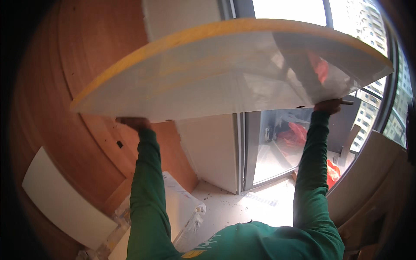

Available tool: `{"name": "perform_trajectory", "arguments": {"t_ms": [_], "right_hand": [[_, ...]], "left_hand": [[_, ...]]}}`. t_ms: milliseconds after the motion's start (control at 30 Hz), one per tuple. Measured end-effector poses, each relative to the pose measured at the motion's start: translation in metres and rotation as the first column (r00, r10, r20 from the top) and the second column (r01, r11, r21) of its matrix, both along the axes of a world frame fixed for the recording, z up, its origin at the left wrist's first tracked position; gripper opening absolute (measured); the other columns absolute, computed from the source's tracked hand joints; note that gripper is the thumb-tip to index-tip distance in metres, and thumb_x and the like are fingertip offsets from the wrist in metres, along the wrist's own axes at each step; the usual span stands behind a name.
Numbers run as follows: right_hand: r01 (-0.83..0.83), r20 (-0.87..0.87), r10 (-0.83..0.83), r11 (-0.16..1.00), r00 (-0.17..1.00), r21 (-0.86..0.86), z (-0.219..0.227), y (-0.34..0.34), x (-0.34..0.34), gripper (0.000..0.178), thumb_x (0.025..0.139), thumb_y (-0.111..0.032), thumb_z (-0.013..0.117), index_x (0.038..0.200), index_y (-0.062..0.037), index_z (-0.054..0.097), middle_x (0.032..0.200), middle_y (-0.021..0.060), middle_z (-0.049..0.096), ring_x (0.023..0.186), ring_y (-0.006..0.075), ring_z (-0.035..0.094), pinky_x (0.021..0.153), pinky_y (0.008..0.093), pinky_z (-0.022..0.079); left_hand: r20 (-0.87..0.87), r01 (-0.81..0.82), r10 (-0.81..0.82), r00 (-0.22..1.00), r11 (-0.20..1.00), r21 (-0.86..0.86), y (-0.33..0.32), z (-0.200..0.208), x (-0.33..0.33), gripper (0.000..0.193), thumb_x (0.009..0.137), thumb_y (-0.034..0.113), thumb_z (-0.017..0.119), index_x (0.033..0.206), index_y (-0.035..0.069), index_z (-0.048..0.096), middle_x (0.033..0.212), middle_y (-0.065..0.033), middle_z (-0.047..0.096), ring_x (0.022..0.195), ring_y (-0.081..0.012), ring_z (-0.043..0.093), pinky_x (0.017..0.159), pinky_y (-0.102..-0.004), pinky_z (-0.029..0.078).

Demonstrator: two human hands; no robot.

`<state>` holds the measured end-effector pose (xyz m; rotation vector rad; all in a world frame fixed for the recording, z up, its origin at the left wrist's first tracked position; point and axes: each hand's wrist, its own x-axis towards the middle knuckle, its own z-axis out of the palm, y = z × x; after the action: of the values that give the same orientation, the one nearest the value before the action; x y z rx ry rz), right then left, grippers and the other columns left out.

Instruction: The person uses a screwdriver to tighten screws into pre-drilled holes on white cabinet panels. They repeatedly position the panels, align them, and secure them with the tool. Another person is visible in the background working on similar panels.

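Lifting: white panel (216, 73) held overhead
Left hand (134, 123): gripping near edge
Right hand (328, 105): clasping near edge, beside window (286, 143)

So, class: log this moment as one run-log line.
left hand: holds panel's near edge | right hand: holds same edge | white panel: raised overhead, yellow far edge | behind: window

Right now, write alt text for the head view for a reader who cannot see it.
A person in green sleeves holds a large white board with a yellow edge overhead, left hand and right hand gripping its near edge. Beyond are a reddish wooden wall, a glass door and a dusty floor.
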<state>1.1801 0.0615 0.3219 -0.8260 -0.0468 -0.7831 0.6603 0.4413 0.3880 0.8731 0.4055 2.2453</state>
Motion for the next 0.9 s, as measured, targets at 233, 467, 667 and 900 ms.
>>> {"name": "perform_trajectory", "arguments": {"t_ms": [233,467,667,900], "right_hand": [[0.308,0.221,-0.247,0.897,0.944,-0.315,0.073,-0.006,0.078,0.026,0.097,-0.032,0.069,0.101,-0.0081,0.076,0.094,0.0069,0.078,0.073,0.0238,0.076,0.064,0.0341,0.060],[0.726,0.533,-0.598,0.125,0.599,-0.677,0.062,-0.019,0.059,0.022,0.094,-0.029,0.071,0.096,-0.0072,0.069,0.083,0.0029,0.072,0.073,0.0184,0.074,0.069,0.0328,0.061],[-0.521,0.310,0.494,0.854,0.812,0.005,0.011,-0.003,-0.024,0.031,0.105,-0.026,0.054,0.110,0.0006,0.069,0.098,0.0120,0.076,0.086,0.0238,0.074,0.074,0.0329,0.060],[0.079,-0.122,-0.157,0.871,0.980,-0.485,-0.022,0.084,0.019,0.025,0.102,-0.023,0.057,0.100,-0.0013,0.070,0.086,0.0142,0.073,0.085,0.0283,0.074,0.072,0.0401,0.058]], "left_hand": [[-0.095,0.024,-0.045,0.994,0.979,-0.204,-0.039,0.041,-0.004,0.110,0.095,0.088,0.020,0.139,-0.007,0.054,0.141,-0.0228,0.058,0.125,-0.0347,0.057,0.108,-0.0446,0.046],[-0.041,-0.030,0.024,0.999,0.988,-0.150,-0.027,0.040,-0.012,0.099,0.101,0.078,0.022,0.139,-0.006,0.056,0.140,-0.0216,0.060,0.125,-0.0349,0.060,0.107,-0.0433,0.050],[-0.073,0.028,-0.035,0.997,0.996,-0.088,-0.052,0.002,-0.050,0.074,0.109,0.059,0.034,0.133,-0.005,0.062,0.131,-0.0209,0.067,0.117,-0.0296,0.067,0.101,-0.0418,0.055],[-0.161,-0.169,0.146,0.976,0.976,-0.138,0.003,-0.014,-0.057,0.097,0.102,0.077,0.032,0.109,-0.013,0.066,0.105,-0.0196,0.071,0.096,-0.0256,0.065,0.093,-0.0365,0.050]]}}
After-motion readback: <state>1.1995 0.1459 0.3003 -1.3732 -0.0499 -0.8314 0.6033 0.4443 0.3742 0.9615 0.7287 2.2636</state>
